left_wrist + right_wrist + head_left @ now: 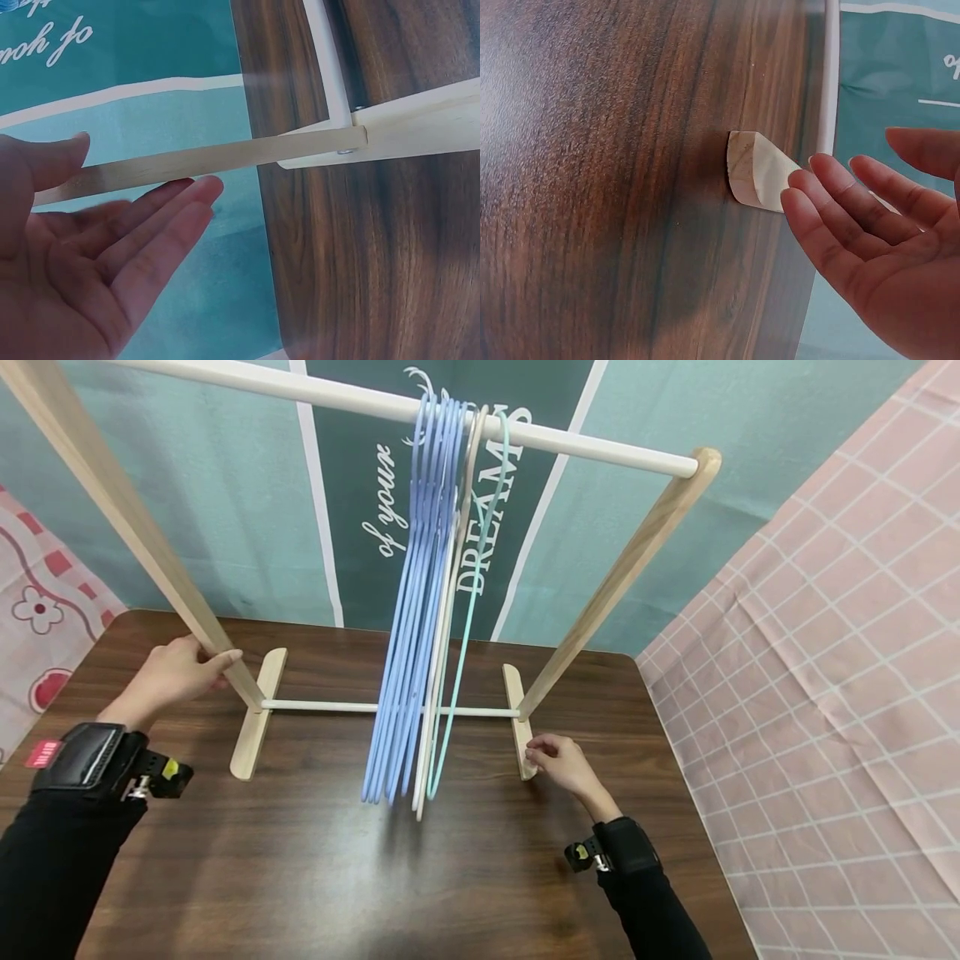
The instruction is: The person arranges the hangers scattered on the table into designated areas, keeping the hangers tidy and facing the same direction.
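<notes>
A small clothes rack with wooden side posts and a white top rail (330,393) stands on the brown table. My left hand (176,677) is at the lower left post (161,556), which runs between thumb and fingers. In the left wrist view the fingers (161,255) are mostly straight beside the post, and the thumb tip is raised off it. At the front end of the right foot (522,752) is my right hand (566,764), its fingers loosely bent, holding nothing. Several blue hangers (412,610), white ones (447,610) and a mint-green hanger (467,627) hang bunched mid-rail.
A white lower bar (322,706) joins the two feet just above the table (300,877). Behind the rack hangs a teal cloth (225,527) with white lettering. Pink checked cloth (840,652) borders the table on the right, and a pink patterned cloth (45,627) on the left.
</notes>
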The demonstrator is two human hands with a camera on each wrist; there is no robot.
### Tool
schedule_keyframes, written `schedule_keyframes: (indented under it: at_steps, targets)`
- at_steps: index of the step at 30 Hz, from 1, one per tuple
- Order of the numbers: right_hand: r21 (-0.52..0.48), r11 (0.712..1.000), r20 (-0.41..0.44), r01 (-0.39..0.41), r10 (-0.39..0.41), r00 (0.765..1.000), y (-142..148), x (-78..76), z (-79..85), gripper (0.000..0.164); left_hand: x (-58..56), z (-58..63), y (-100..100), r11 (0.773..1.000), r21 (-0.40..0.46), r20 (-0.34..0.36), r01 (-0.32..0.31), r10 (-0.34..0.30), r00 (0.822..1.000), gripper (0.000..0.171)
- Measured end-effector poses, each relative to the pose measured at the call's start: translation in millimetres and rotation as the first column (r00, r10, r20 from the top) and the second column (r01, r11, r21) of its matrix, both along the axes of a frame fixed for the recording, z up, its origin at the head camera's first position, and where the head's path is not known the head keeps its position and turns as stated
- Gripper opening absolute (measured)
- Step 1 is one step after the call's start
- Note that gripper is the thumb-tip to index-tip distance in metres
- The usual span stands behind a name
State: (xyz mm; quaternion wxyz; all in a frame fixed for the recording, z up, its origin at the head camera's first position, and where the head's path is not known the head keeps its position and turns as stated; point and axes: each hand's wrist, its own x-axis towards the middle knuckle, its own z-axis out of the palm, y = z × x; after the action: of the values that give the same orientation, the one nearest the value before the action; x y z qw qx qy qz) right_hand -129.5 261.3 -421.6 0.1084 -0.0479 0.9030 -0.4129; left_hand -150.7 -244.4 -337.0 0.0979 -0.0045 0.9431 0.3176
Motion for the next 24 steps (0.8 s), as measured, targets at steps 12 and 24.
schedule_keyframes:
  at_steps: [12, 24]
  targets:
    - [0.128, 0.990, -0.081, 0.063, -0.053, 0.995, 5, 4.0, -4.7, 0.028, 11.1, -17.8, 5, 0.999, -0.014, 0.034, -0.042, 0.043, 0.998, 0.084]
    - [0.162, 0.985, -0.226, 0.067, -0.029, 0.974, 7, 11.6, -14.8, 0.030, 34.9, -49.5, 11, 0.992, -0.121, -0.002, -0.027, 0.027, 1.000, 0.082]
